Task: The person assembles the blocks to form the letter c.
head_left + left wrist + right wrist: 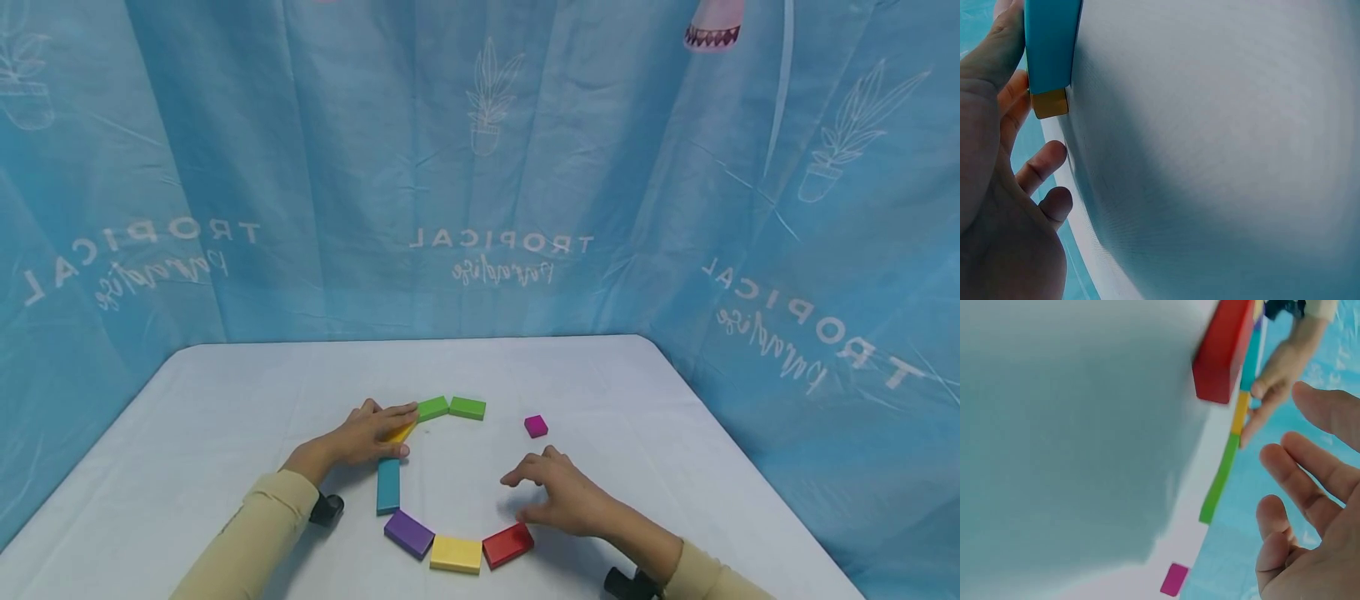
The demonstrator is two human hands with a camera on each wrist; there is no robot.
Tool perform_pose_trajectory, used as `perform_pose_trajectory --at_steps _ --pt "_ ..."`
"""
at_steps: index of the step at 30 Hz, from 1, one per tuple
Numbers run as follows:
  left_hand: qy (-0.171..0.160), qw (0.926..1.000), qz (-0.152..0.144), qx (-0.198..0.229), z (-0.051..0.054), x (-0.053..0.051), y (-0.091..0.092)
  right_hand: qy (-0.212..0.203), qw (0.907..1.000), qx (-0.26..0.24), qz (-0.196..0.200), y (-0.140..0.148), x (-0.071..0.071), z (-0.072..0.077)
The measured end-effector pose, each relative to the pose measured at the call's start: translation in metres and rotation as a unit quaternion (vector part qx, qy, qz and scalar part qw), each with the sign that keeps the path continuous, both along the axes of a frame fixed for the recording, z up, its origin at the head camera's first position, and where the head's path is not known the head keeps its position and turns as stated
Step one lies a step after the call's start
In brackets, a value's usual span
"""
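Observation:
Wooden-looking blocks lie in a partly open ring on the white table. My left hand (367, 435) pinches an orange-yellow block (402, 432) on the ring's far left, the thumb at its near end and a finger along its outer side. A teal block (387, 487) adjoins it, then a purple block (408, 534), a yellow block (455, 554) and a red block (507, 545). Beyond the left fingertips are two green blocks (432, 407). My right hand (566, 496) hovers by the red block with loosely bent fingers, holding nothing.
A small magenta block (536, 426) lies apart, beyond the right hand. The white table (247, 392) is bordered at the back and sides by a blue printed curtain (360, 167). Dark wrist cameras (327, 509) are strapped at both cuffs.

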State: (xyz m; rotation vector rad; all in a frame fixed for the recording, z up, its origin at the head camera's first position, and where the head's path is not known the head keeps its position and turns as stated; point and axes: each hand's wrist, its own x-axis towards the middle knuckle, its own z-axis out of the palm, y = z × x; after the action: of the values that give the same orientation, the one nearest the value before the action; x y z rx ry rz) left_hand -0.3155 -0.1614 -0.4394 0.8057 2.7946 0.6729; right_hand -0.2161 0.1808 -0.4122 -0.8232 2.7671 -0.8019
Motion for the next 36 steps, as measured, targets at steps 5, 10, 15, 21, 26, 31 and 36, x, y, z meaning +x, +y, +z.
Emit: perform_pose_trajectory --at_steps 5,10,15,21,26,31,36 --pt "-0.001 1.0 0.004 -0.001 0.0 0.0 0.0 0.02 0.9981 -0.051 -0.027 0.006 -0.019 0.002" --pt "0.001 1.0 0.001 0.003 0.0 0.0 -0.001 0.058 0.9935 -0.078 -0.06 0.012 -0.044 0.0" --pt "0.005 1.0 -0.008 0.0 -0.002 -0.001 -0.001 0.063 0.9873 -0.088 -0.116 0.016 -0.069 -0.005" --pt "0.0 1.0 0.003 0.001 -0.004 -0.002 -0.001 0.056 0.9823 -0.081 -0.159 0.023 -0.092 -0.013" --pt "-0.004 1.0 0.005 0.005 -0.004 -0.002 -0.001 0.044 0.9818 -0.068 -0.172 0.031 -0.102 -0.021" --pt "-0.006 0.9999 0.007 0.005 -0.002 -0.001 -0.001 0.025 0.9835 -0.042 -0.174 0.037 -0.108 -0.027" --pt "-0.004 1.0 0.004 0.007 0.0 0.001 0.0 0.008 0.9839 -0.026 -0.177 0.039 -0.112 -0.028"
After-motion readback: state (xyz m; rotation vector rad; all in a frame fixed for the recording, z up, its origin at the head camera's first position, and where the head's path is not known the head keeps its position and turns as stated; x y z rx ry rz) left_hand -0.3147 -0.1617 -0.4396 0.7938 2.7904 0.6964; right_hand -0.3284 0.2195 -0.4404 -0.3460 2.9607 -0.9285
